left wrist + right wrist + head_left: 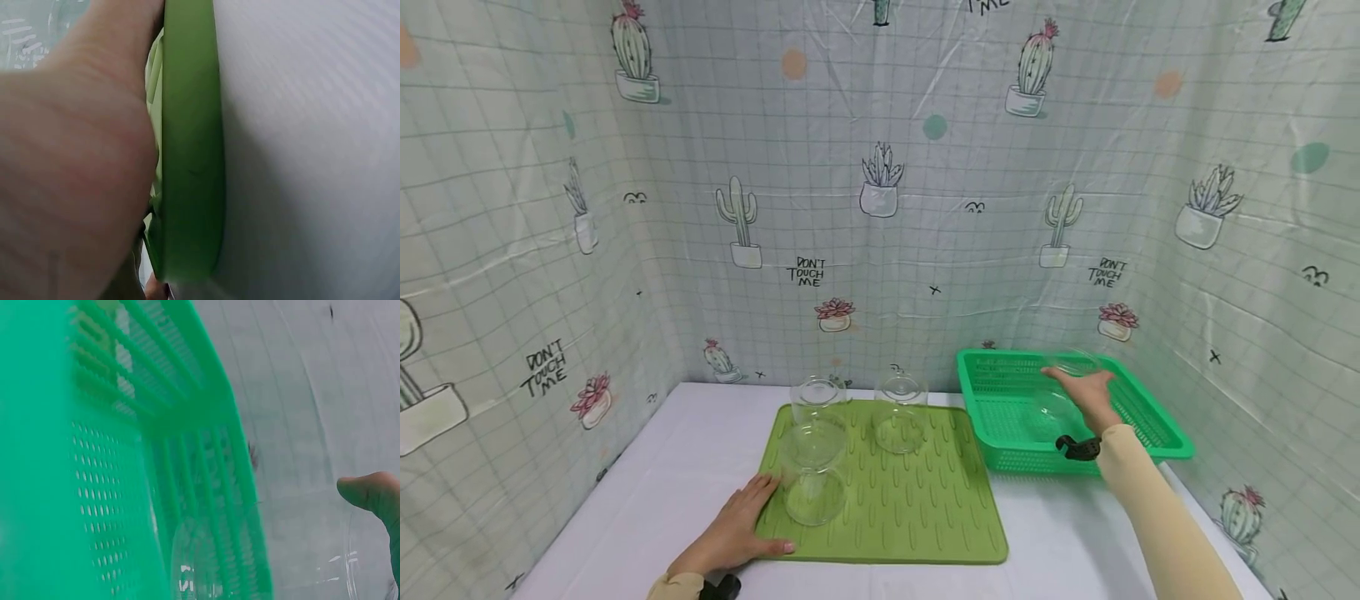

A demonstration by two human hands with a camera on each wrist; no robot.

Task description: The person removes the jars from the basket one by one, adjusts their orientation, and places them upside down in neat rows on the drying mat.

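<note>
My left hand (737,525) lies flat with straight fingers on the left front edge of a green ridged mat (917,508), next to a clear glass (812,475). Two more clear glasses (817,400) (900,414) stand at the back of the mat. In the left wrist view the palm (69,175) presses beside the mat's edge (190,156). My right hand (1086,396) reaches into a green plastic basket (1000,387) and grips a clear glass (1054,408) inside it. The right wrist view shows the basket wall (94,487), the glass (325,562) and my thumb tip (375,490).
A white table (685,467) carries the mat and the basket. Cactus-print curtain walls (880,208) close it in at the back and on both sides. The basket stands at the back right, close to the curtain.
</note>
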